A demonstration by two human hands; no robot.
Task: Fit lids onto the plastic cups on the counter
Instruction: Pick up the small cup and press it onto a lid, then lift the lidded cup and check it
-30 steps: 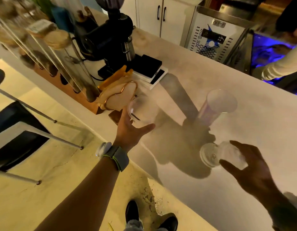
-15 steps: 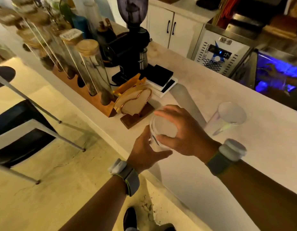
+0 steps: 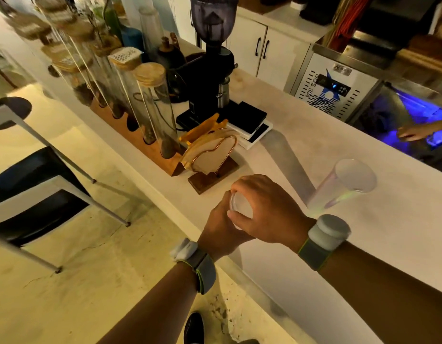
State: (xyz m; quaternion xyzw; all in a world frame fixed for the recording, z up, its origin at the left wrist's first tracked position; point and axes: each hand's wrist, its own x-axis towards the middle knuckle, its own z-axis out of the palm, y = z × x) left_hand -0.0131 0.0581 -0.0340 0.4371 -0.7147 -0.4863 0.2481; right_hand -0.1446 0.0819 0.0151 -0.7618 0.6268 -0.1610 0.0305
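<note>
A clear plastic cup stands near the counter's front edge, almost hidden by both hands. My left hand (image 3: 221,225) wraps its side from the front. My right hand (image 3: 266,211) lies over its top, fingers curled onto a clear lid (image 3: 239,207) that shows between the fingers. A stack of clear plastic cups (image 3: 341,187) stands on the white counter (image 3: 401,219) to the right, apart from both hands and with no lid.
A wooden paper-filter holder (image 3: 212,157) stands just behind the held cup. Behind it are a rack of tall glass jars (image 3: 150,108), a black coffee grinder (image 3: 210,70) and flat scales (image 3: 252,120). Another person's hand (image 3: 413,131) reaches into the blue-lit bin at far right.
My right hand left the lid spot on the counter's right, came across, and now sits on the cup top with a lid. The left hand has closed around the cup.
</note>
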